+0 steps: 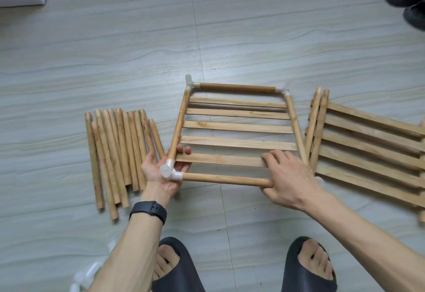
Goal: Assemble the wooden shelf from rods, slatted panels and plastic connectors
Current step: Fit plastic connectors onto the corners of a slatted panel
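The left hand [153, 173] holds the white connector [169, 171] of the slatted frame [236, 127]. The right hand [289, 176] grips its near rod [225, 179]. Loose rods [117, 153] lie at nine o'clock.

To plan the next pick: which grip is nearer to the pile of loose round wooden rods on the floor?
Left. The left grip holds a white plastic corner connector beside the pile of wooden rods; the right grip holds the frame's near round wooden rod, farther away.
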Action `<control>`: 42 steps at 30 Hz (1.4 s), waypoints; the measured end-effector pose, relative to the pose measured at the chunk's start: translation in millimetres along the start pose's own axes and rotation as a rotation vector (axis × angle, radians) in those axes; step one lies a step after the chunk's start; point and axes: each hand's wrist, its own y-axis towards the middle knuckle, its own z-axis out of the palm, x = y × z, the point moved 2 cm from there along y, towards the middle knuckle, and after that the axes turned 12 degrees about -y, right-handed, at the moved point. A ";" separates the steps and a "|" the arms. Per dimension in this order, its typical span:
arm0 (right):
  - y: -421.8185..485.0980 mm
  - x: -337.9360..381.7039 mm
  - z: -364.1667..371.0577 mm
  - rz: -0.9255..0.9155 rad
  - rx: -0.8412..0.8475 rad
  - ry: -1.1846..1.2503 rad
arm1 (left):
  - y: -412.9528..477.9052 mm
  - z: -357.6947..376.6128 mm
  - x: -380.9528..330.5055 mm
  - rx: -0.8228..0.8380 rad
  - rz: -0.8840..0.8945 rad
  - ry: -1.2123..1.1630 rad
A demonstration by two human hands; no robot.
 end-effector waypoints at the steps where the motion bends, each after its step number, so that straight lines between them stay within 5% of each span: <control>1: -6.5 -3.1 -4.8 -0.025 -0.066 0.138 | 0.7 -1.2 -2.3 0.001 -0.001 0.002; 3: -19.2 -15.3 -9.2 0.053 -0.311 0.427 | 1.9 -5.5 -5.0 -0.010 -0.002 0.009; 5: -31.5 -34.4 -2.1 0.409 -0.484 0.774 | 1.5 -8.3 -2.4 -0.028 0.001 0.010; 8: -33.1 -38.4 20.2 0.882 -0.175 1.684 | 0.7 -10.6 4.6 -0.039 -0.005 -0.020; 11: -35.0 -30.7 29.7 0.943 -0.071 2.298 | -0.9 -10.2 10.1 -0.021 0.034 -0.077; 17: -15.7 -20.4 25.5 0.920 -0.295 2.674 | -8.7 -0.1 15.6 0.024 0.121 -0.126; 26: -3.2 -25.0 38.2 0.948 -0.315 2.492 | -3.3 -3.0 15.1 -0.006 0.214 0.031; 32: -12.3 -34.4 52.2 0.977 -0.180 2.410 | -2.2 -28.8 21.8 -0.087 0.099 0.136; 36: -16.4 -55.5 62.3 1.003 -0.026 2.165 | 2.1 -52.2 17.6 -0.179 0.058 0.485; 42: -27.3 -55.0 64.9 0.972 0.063 1.305 | -2.2 -62.1 1.7 -0.196 0.319 1.397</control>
